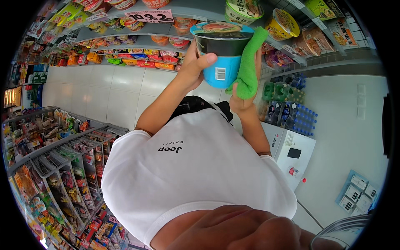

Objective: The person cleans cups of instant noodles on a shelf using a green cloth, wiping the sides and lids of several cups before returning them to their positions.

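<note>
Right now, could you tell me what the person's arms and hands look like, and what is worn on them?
Both forearms are bare up to short white T-shirt sleeves. The left hand and right hand wear no gloves; no watch, ring or band is visible on either. The shirt has small dark lettering on the chest.

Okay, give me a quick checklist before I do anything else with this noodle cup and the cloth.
1. Left hand gripping the blue noodle cup: ok, thumb across its front.
2. Green cloth against the cup's side: ok, pressed there by the right hand.
3. Cup lid sealed: ok, it looks flat and closed.
4. Cup level: not ok, slightly tilted.
5. Free spot on the shelf above: cannot tell, other cups crowd it.
6. Cup's far side clean: cannot tell, hidden.
</note>
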